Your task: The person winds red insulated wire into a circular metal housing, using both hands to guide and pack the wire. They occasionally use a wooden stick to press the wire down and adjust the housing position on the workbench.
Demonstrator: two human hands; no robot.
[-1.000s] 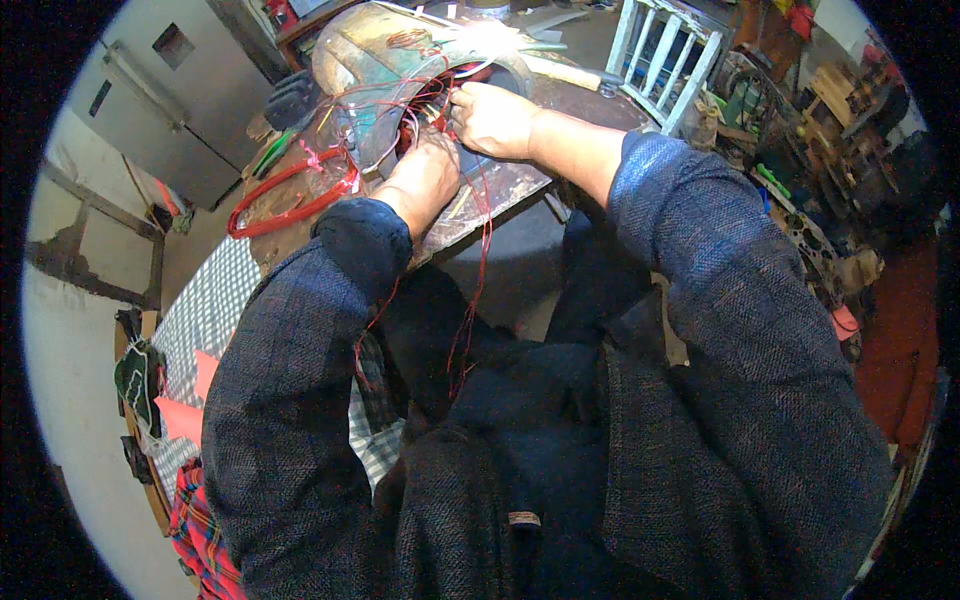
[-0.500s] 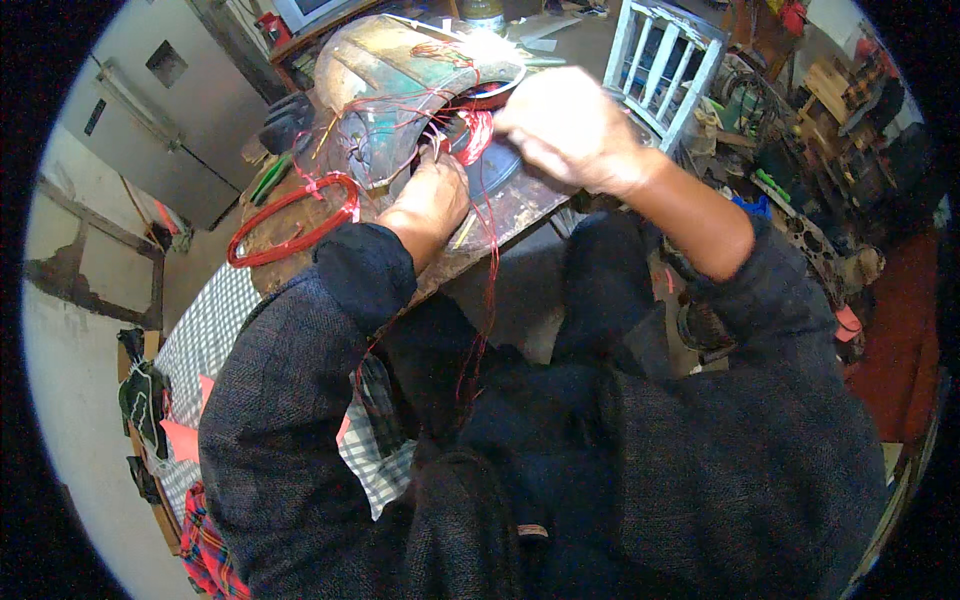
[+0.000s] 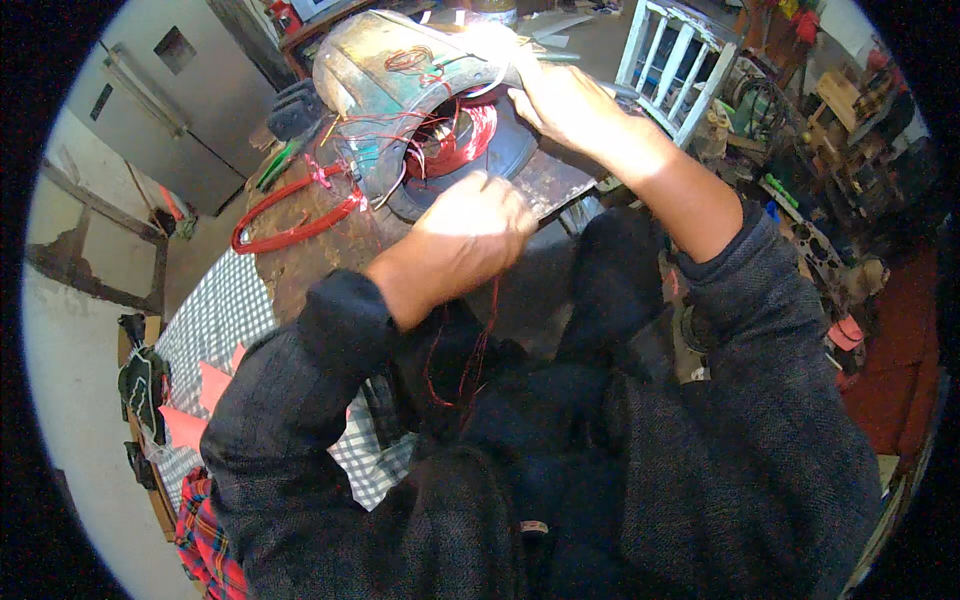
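Observation:
A worn, greenish-grey metal motor housing [image 3: 372,75] lies on its side on the workbench, its round opening facing me. Inside the opening sits a coil of red wire [image 3: 465,145], with thin red leads looping over the housing's front. My left hand [image 3: 475,225] is closed just in front of the opening, and strands of thin red wire [image 3: 492,300] hang below it toward my lap. At the housing's right rim is my right hand [image 3: 565,100], thumb in front and fingers over the edge; bright glare hides the fingertips.
A flattened loop of red wire [image 3: 290,220] lies left of the housing on the wooden bench [image 3: 385,228]. A pale blue slatted chair [image 3: 675,70] stands at the far right, beside cluttered parts. Checked cloth [image 3: 225,300] covers the near left. A grey refrigerator [image 3: 175,100] stands beyond.
My left hand has come out of the opening toward me and to the right. My right hand has moved to the housing's rim. More of the coil inside shows now.

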